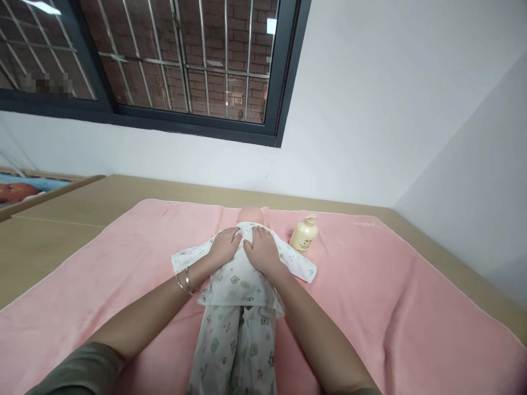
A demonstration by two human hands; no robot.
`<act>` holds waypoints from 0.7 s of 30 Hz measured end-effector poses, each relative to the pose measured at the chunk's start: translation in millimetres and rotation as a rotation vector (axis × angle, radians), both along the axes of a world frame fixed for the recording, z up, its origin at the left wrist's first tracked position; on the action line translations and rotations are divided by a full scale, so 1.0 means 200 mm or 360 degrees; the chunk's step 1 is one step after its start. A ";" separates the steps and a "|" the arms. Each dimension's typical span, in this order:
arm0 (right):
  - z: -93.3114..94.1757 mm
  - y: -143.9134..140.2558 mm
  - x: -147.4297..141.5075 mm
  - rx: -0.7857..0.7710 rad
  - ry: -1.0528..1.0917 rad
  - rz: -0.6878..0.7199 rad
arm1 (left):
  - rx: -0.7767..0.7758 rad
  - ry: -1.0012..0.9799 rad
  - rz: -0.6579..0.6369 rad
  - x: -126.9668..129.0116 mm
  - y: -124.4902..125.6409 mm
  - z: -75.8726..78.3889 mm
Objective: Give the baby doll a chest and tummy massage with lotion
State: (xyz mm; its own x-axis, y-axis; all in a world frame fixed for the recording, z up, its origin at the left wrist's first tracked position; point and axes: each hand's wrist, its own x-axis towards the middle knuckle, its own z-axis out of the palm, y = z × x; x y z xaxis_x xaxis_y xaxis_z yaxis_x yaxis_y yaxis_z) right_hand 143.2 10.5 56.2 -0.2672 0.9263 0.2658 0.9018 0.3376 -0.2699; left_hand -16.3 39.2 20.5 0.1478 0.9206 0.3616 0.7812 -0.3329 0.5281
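Doll [242, 274] lies face-up on pink towel [370, 285], mid tabletop [61, 230], lotion bottle [303, 235] just beside. Your left hand [224, 247] & right hand [262, 251] rest flat on its chest, fingers spread, gripping nothing.

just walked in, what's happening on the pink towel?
A person has both hands on a baby doll that lies face up on the pink towel. The left hand and right hand rest flat on the chest of its printed white outfit. A cream pump bottle lies beside the doll, untouched.
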 end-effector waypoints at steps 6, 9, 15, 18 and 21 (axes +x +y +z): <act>-0.01 -0.02 -0.01 0.0010 0.0048 -0.0010 | 0.0022 0.0017 0.0029 -0.01 0.01 -0.01; -0.01 0.00 0.02 -0.0032 0.0046 0.0048 | 0.0035 0.0036 0.0040 0.00 0.00 0.00; 0.02 0.07 0.13 -0.0272 0.0080 0.0022 | 0.0226 0.0248 0.0097 0.06 -0.12 0.00; 0.07 0.03 0.12 -0.0319 0.0034 -0.0076 | 0.0243 0.0197 0.0116 0.07 -0.15 0.01; 0.09 -0.06 0.05 -0.0269 -0.0092 -0.0062 | 0.0070 0.0048 0.0071 0.04 -0.10 0.04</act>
State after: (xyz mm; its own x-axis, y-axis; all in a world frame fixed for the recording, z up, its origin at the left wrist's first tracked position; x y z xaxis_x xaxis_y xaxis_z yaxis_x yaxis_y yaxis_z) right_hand 153.7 -1.4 75.0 -0.2403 0.9665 0.0904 0.9291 0.2560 -0.2671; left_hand -7.7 19.5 29.4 0.1184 0.9098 0.3979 0.8111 -0.3197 0.4898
